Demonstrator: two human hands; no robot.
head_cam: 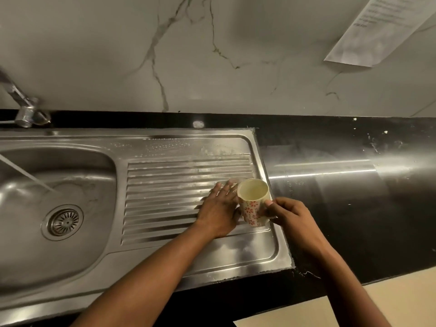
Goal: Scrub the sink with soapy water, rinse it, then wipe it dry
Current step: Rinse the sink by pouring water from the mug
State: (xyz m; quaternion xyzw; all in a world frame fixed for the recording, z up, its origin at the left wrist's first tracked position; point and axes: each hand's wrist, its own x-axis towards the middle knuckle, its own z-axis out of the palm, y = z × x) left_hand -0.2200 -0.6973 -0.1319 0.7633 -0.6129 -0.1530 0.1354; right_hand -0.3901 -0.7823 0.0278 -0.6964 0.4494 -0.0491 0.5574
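Our right grip pinches the tilted cup; left grip lies flat on the sink. We judge the cup slippery and fragile: hold mid-wall.

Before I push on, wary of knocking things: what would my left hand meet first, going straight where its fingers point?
Your left hand likely meets only drainboard up to its back rim; the cup in the right hand sits beside that line.
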